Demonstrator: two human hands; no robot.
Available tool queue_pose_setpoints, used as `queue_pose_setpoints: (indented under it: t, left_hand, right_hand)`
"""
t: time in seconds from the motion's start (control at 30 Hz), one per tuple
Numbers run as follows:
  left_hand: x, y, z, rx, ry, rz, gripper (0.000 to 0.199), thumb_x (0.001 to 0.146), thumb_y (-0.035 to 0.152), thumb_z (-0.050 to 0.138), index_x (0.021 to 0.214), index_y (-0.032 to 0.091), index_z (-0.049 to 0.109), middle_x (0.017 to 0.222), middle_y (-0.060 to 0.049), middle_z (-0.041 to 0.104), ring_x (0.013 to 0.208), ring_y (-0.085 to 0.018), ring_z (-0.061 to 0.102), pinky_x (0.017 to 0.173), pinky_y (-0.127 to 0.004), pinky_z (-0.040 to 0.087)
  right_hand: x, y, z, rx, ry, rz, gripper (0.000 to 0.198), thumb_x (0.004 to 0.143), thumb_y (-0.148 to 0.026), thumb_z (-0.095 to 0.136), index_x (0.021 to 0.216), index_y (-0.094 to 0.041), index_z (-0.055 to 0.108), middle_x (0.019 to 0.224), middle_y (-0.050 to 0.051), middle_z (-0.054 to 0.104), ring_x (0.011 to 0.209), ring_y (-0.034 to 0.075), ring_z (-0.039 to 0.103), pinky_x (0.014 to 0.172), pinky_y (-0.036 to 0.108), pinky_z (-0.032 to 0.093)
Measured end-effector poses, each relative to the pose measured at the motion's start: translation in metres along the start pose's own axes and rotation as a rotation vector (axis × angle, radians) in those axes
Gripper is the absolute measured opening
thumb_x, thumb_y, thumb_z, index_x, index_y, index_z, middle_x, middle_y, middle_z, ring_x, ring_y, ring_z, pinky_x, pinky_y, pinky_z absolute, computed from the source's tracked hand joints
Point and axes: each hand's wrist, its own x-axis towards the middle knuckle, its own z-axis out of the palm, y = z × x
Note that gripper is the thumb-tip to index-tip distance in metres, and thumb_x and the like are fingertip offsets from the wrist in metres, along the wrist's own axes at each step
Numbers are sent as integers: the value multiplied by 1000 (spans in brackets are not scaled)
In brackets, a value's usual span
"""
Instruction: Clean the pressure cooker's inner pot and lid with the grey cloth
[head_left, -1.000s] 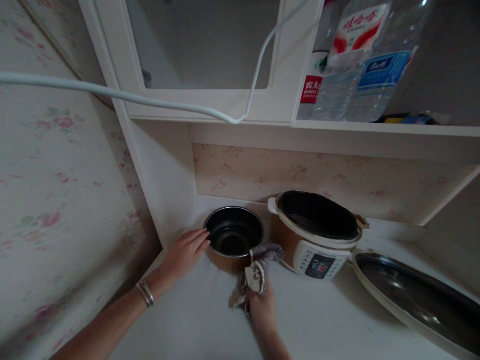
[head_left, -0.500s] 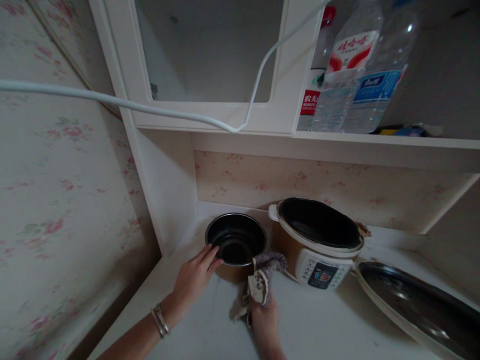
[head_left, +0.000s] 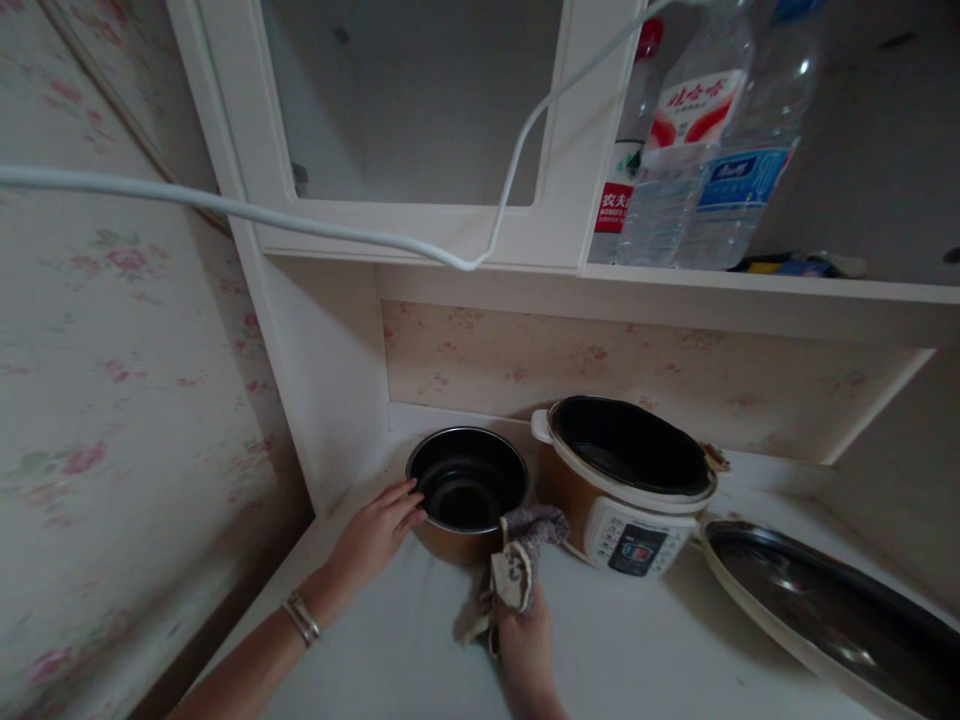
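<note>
A round inner pot (head_left: 454, 543), black inside with a tan outer wall, stands upright on the white countertop (head_left: 420, 650). My left hand (head_left: 375, 535) reaches its left side, fingers stretched out and close together, with the fingertips at the rim. Bunched in my right hand (head_left: 526, 645) is a grey-brown cloth (head_left: 517, 570) with a pale patch. The cloth's upper end lies against the pot's right side. Most of my right fingers are hidden by the cloth. Just right of the pot sits an electric cooker (head_left: 571, 490), uncovered, with a dark interior and a front control panel.
A large dark lid (head_left: 817, 600) with a pale edge lies at the right. Overhead, a white cabinet (head_left: 420, 230) holds several plastic bottles (head_left: 667, 200) on its shelf. A white cable (head_left: 337, 228) hangs across the view. Floral wallpaper covers the left wall (head_left: 127, 400).
My left hand has slid slightly left and down, its fingers drawing back from inside the rim to its edge. The cloth stays against the pot's right side. The whole view has shifted slightly.
</note>
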Motion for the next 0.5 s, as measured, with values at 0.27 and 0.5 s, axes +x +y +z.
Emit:
queue_pose_setpoints:
  t: [0.27,0.5]
  left_hand:
    - [-22,62,-4,-29,66,16,30,98,34,51,120,25,70,121,-4,72,105,-22,72,88,-35,62]
    - [-6,19,-11,-100,37,37,38,98,37,50,130,22,63,140,-6,60,129,-24,57,108,-42,50]
  right_hand:
    - [1,2,0,11,19,-12,42,72,-18,55,112,-18,67,100,8,73,90,23,69,85,38,54]
    - [-1,-12,1,5,-5,-36,47,68,-18,57,114,-16,68,94,9,74,89,25,69,83,38,55]
